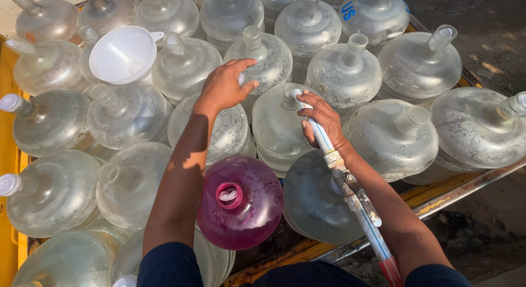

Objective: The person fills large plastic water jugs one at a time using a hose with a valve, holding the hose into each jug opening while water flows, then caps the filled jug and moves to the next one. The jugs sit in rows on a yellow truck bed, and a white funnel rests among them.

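Sunlit bare ground borders a yellow-framed cart bed [11, 172] packed edge to edge with large clear water jugs, their necks up or tilted so they nest tightly. Near the bed's front edge sits a single magenta jug [240, 202], open-mouthed. The right hand [323, 120] is clenched around a white hose [350, 196], with its tip pushed into the mouth of a clear jug [282, 128] at the middle of the load, apparently to direct water inside. The left hand [226, 85] rests spread on the neighbouring jug [263, 59], fingers loosely gripping its neck as if to steady it. A white funnel [123, 54] sits in a jug toward the far left corner.
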Demonstrator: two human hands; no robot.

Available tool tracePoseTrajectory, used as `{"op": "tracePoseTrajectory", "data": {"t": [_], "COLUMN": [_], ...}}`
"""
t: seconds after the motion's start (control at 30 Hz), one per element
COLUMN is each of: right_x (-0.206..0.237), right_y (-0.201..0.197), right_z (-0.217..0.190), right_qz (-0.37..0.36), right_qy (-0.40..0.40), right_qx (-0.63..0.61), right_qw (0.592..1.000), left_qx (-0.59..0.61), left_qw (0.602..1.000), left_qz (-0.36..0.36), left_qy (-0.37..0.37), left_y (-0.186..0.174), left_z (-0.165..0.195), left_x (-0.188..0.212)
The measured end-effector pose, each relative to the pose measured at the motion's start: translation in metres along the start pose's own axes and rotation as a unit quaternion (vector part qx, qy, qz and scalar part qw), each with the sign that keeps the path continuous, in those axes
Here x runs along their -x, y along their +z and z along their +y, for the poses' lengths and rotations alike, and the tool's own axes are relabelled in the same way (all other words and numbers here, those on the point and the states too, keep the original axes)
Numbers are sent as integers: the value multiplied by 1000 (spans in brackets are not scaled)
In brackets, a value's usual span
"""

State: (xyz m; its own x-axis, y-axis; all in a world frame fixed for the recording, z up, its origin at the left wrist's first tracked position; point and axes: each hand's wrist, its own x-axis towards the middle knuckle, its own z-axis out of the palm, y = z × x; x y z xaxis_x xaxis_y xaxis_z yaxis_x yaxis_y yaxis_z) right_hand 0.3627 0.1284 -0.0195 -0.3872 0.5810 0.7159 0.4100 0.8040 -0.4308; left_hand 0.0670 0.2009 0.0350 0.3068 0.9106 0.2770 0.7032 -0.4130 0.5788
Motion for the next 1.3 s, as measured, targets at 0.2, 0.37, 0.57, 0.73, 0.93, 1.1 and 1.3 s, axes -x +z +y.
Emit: {"op": "tracePoseTrajectory", "data": {"t": [0.2,0.37,0.57,0.73,0.93,1.1,1.3], "right_x": [-2,2,5,5,7,7,7], "right_y": [-9,-8,0,-1,0,1,1], "right_z": [-2,-4,-7,-6,-6,-6,-5], "right_qz": [-43,-28,-9,-13,-9,-13,-11], "right_qy": [-4,4,37,37,31,35,30], "right_qx": [26,-6,-11,-4,-7,-12,-16], "right_qw": [999,1000,999,999,999,999,999], "left_qx": [-32,-9,-4,3,0,3,10], "left_qw": [997,999,997,996,996,995,995], "left_qz": [-72,4,33,27,37,37,42], "left_qy": [11,-41,-70,-86,-80,-89,-87], "left_y": [82,125,135,134,135,137,140], "left_z": [63,56,54,57,56,55,54], "left_x": [-14,-5,0,2,4,2,3]}}
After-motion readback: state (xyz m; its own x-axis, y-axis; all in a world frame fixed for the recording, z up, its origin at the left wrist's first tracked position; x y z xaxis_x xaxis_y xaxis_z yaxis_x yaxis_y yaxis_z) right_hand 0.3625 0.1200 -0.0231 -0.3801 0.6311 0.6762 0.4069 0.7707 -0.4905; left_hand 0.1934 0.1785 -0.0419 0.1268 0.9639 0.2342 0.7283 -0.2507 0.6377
